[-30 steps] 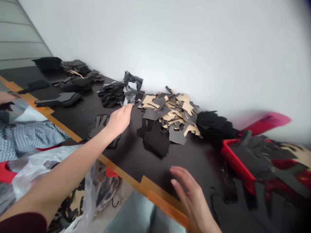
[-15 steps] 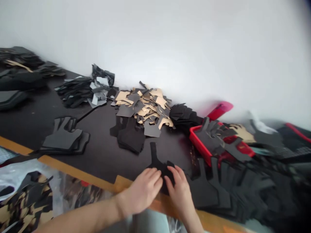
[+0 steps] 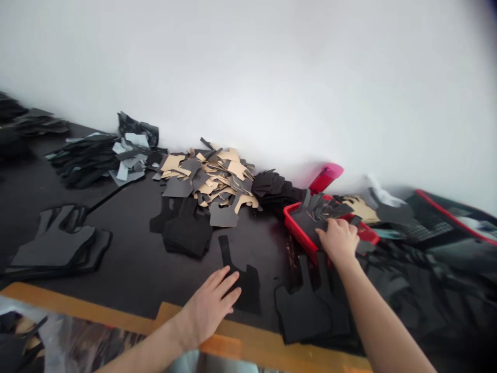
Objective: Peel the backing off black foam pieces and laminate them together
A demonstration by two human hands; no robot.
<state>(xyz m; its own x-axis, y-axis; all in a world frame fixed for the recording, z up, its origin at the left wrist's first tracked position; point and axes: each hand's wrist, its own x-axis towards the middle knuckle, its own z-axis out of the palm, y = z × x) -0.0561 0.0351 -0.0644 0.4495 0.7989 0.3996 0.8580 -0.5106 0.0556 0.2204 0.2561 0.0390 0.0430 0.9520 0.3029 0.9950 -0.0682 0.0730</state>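
My left hand [image 3: 212, 305] rests with fingers outstretched on the edge of a black cut-out piece [image 3: 247, 290], which lies flat near the table's front edge. This piece has a long narrow strip pointing away from me. My right hand [image 3: 339, 241] is over a red basket [image 3: 297, 233], fingers curled on a dark grey cut-out piece [image 3: 354, 220] mostly hidden beneath it. More grey cut-outs [image 3: 310, 217] lie in the basket. Just in front of it, overlapping black cut-outs [image 3: 305, 313] lie in a row.
Tan and grey scraps [image 3: 217, 178] are heaped along the wall. Stacks of black pieces [image 3: 188, 230] and grey pieces [image 3: 54, 246] lie on the dark table [image 3: 132, 259]. A black mesh basket [image 3: 419, 233] stands at right. Bagged scraps [image 3: 89, 344] are below the front edge.
My right hand has left the black cut-out and reached right to the red basket. My left hand stays at the cut-out, its fingers now more spread. The view has shifted right.
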